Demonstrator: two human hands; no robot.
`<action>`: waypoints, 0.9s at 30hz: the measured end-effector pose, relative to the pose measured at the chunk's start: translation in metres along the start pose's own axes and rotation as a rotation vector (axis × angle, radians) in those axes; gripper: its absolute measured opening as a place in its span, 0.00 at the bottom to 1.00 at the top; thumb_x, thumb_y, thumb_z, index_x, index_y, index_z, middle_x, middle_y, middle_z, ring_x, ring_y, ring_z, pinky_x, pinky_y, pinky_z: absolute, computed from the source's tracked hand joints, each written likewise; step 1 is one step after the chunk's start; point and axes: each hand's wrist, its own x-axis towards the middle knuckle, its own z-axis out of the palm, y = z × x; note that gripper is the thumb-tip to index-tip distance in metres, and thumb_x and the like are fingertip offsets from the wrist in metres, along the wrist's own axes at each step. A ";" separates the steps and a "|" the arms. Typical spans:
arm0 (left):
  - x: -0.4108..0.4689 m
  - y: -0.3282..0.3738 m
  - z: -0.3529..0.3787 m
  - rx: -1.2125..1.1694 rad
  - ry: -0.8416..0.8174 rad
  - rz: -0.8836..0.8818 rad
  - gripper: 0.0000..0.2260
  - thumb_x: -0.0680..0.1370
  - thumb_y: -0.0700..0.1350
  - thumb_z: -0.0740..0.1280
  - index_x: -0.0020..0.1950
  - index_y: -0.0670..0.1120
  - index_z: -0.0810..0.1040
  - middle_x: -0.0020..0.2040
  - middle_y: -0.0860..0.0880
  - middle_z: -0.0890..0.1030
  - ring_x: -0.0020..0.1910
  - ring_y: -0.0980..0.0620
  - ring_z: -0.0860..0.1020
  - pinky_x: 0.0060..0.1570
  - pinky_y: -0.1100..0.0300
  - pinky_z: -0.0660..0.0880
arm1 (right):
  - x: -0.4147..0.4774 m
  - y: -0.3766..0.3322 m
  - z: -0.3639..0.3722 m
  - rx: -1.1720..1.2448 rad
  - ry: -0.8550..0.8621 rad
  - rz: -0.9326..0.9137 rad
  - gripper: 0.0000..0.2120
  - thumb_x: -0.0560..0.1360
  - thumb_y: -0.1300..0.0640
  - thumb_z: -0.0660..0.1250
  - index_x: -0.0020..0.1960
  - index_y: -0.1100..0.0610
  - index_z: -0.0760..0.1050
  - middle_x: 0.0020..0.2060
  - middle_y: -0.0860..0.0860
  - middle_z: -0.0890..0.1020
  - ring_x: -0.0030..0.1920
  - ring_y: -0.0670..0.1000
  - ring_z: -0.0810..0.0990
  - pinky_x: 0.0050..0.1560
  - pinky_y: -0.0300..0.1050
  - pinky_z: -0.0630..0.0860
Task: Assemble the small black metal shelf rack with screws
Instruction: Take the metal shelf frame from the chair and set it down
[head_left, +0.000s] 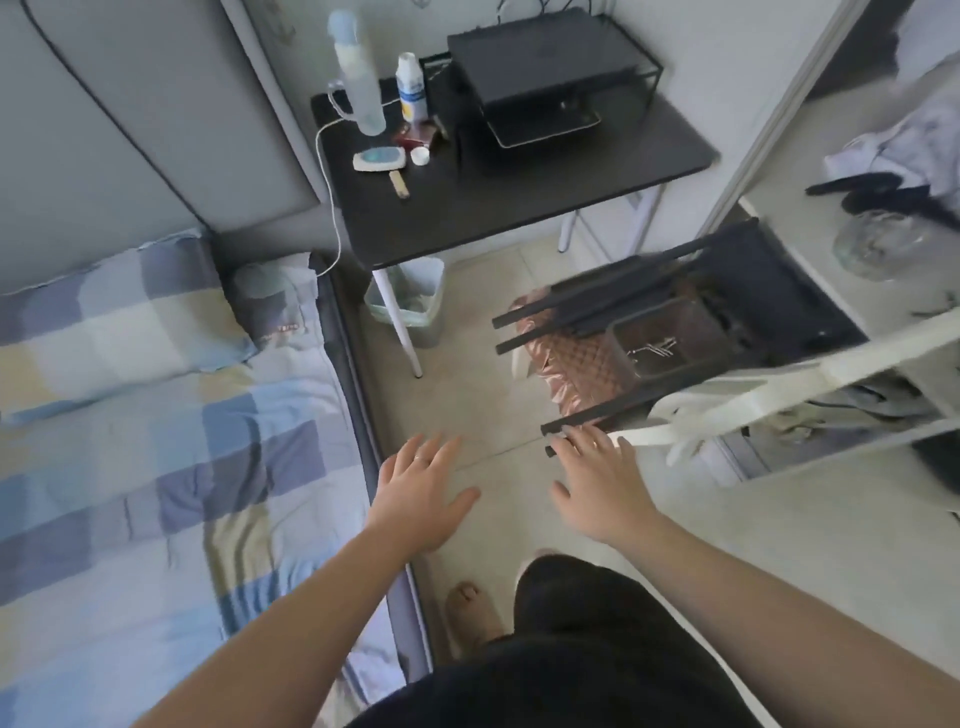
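The black metal rack parts (675, 296) lie in a pile on the floor at the right, long bars sticking out toward the left over a brown patterned cushion (576, 364). A small clear box with screws (657, 345) rests among them. My right hand (602, 478) is stretched out flat, fingers spread, its fingertips at the end of the nearest black bar (587, 418). My left hand (423, 491) hovers open over the floor beside the bed edge, holding nothing.
A bed with a checked sheet (156, 441) fills the left. A black side table (509, 176) at the back carries bottles and a black box. A bin (415, 301) stands under it. A white shelf frame (857, 364) and white bag straps crowd the right.
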 end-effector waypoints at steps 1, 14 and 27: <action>0.012 -0.004 -0.004 0.010 -0.024 0.017 0.32 0.80 0.65 0.56 0.81 0.57 0.51 0.82 0.52 0.54 0.81 0.48 0.47 0.78 0.46 0.47 | 0.007 -0.002 0.000 0.011 0.002 0.020 0.27 0.81 0.46 0.59 0.78 0.49 0.60 0.77 0.49 0.64 0.78 0.55 0.58 0.75 0.61 0.58; 0.212 -0.004 -0.058 0.207 -0.218 0.204 0.32 0.80 0.66 0.55 0.81 0.58 0.50 0.82 0.52 0.54 0.81 0.46 0.52 0.76 0.43 0.54 | 0.133 0.033 -0.001 0.366 -0.076 0.399 0.28 0.81 0.46 0.59 0.79 0.48 0.57 0.78 0.49 0.62 0.77 0.55 0.59 0.74 0.61 0.62; 0.385 0.024 -0.066 0.111 -0.533 0.220 0.31 0.81 0.54 0.64 0.80 0.48 0.57 0.78 0.47 0.63 0.74 0.43 0.66 0.71 0.47 0.66 | 0.180 0.050 0.032 0.865 -0.135 1.006 0.36 0.78 0.47 0.65 0.81 0.49 0.52 0.78 0.52 0.62 0.76 0.59 0.62 0.70 0.61 0.67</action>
